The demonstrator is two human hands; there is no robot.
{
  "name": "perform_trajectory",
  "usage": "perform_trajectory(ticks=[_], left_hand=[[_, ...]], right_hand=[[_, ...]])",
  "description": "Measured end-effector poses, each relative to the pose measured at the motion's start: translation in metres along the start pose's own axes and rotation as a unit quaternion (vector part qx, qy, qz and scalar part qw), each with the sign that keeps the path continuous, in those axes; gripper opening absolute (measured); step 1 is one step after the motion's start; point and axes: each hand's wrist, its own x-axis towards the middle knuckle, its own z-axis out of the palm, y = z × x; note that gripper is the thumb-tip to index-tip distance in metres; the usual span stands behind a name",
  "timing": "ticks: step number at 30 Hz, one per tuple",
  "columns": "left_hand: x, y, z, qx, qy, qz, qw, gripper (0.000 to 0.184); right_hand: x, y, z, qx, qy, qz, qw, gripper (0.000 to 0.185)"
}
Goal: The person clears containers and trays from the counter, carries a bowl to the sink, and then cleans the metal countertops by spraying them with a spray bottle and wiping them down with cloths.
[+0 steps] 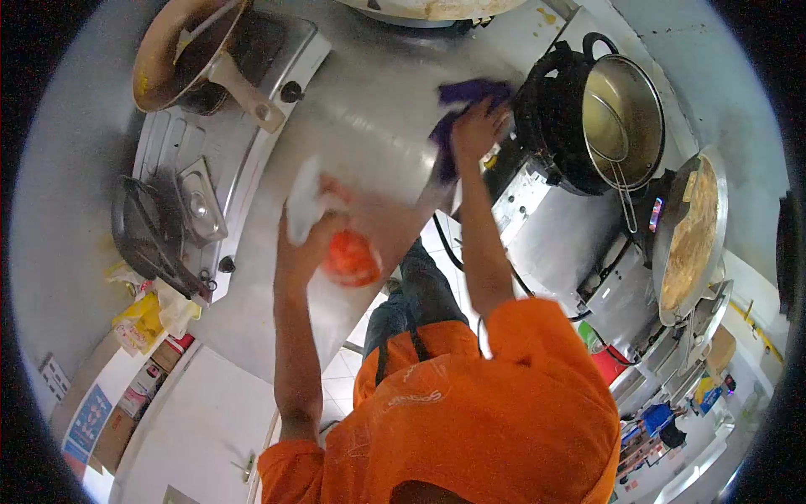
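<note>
My left hand (pixel 306 235) is closed around a spray bottle (pixel 351 259) with a red-orange body and a white head, blurred by motion above the steel counter (pixel 361 126). My right hand (pixel 480 128) presses on a dark purple cloth (pixel 472 91) at the counter's right side. Its fingers are partly lost in blur, with cloth showing on both sides of them. Close to that hand stands a black pot (pixel 550 126).
A steel sieve (pixel 621 122) sits on the pot at right. Further right is a large round pan (pixel 693 235). On the left, a stove (pixel 277 139) carries a frying pan (pixel 180 55), whose handle points toward the counter. A black cable (pixel 447 242) hangs below.
</note>
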Motion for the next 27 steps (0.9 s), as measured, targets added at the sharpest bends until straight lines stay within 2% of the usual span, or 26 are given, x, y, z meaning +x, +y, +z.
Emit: perform_trajectory(ticks=[2, 4, 5, 6, 8, 11, 12, 14, 16, 18, 19, 20, 21, 22, 24, 25, 26, 27], left_hand=[[-0.030, -0.006, -0.028, 0.036, 0.004, -0.040, 0.999, 0.033], [-0.054, -0.030, -0.043, 0.009, -0.001, -0.090, 0.996, 0.035], [-0.066, -0.044, -0.047, -0.010, -0.002, -0.125, 0.992, 0.036], [-0.074, -0.059, -0.050, -0.023, -0.006, -0.125, 0.992, 0.033], [-0.090, -0.087, -0.050, -0.051, -0.009, -0.130, 0.990, 0.026], [-0.108, -0.114, -0.049, -0.079, 0.004, -0.173, 0.982, 0.030], [-0.119, -0.128, -0.049, -0.134, 0.013, -0.158, 0.978, 0.031], [-0.143, -0.138, -0.047, -0.176, 0.064, -0.198, 0.962, 0.032], [-0.152, -0.137, -0.050, -0.135, 0.053, -0.191, 0.971, 0.034], [-0.161, -0.142, -0.049, -0.136, 0.060, -0.172, 0.974, 0.034], [-0.162, -0.140, -0.053, -0.148, 0.040, -0.213, 0.965, 0.033], [-0.161, -0.138, -0.053, -0.153, 0.034, -0.197, 0.968, 0.033], [-0.157, -0.135, -0.052, -0.159, 0.026, -0.182, 0.970, 0.033], [-0.155, -0.133, -0.052, -0.162, 0.020, -0.167, 0.972, 0.033], [-0.157, -0.132, -0.053, -0.196, 0.029, -0.167, 0.966, 0.033], [-0.160, -0.131, -0.056, -0.199, 0.034, -0.161, 0.966, 0.033], [-0.161, -0.129, -0.059, -0.203, 0.036, -0.155, 0.966, 0.032], [-0.165, -0.128, -0.062, -0.182, 0.056, -0.156, 0.969, 0.032]], right_hand=[[0.013, -0.009, -0.013, 0.010, -0.003, -0.002, 1.000, 0.062], [-0.034, -0.028, -0.034, -0.003, -0.009, -0.029, 1.000, 0.062], [-0.087, -0.044, -0.033, 0.056, 0.000, -0.021, 0.998, 0.062], [-0.148, -0.043, -0.019, 0.023, -0.111, -0.045, 0.993, 0.061], [-0.230, -0.056, -0.053, 0.056, -0.187, -0.194, 0.961, 0.056], [-0.159, -0.041, -0.018, 0.180, -0.164, -0.041, 0.969, 0.054], [-0.114, -0.036, -0.002, 0.144, -0.114, -0.042, 0.982, 0.054], [-0.001, -0.024, 0.031, 0.058, 0.011, -0.071, 0.996, 0.053], [0.068, -0.043, 0.049, 0.040, 0.072, -0.099, 0.992, 0.052], [0.043, -0.088, 0.041, 0.049, 0.046, -0.129, 0.989, 0.051], [-0.001, -0.121, 0.030, 0.066, 0.001, -0.157, 0.985, 0.050], [-0.059, -0.151, 0.018, 0.093, -0.062, -0.196, 0.974, 0.050], [-0.115, -0.174, 0.005, 0.118, -0.136, -0.253, 0.951, 0.050], [-0.180, -0.190, -0.008, 0.161, -0.207, -0.336, 0.905, 0.049], [-0.273, -0.196, -0.013, 0.299, -0.241, -0.530, 0.757, 0.049], [-0.288, -0.192, -0.017, 0.339, -0.246, -0.588, 0.692, 0.048], [-0.279, -0.187, -0.020, 0.351, -0.274, -0.591, 0.673, 0.048], [-0.243, -0.189, -0.032, 0.340, -0.332, -0.556, 0.682, 0.051]])
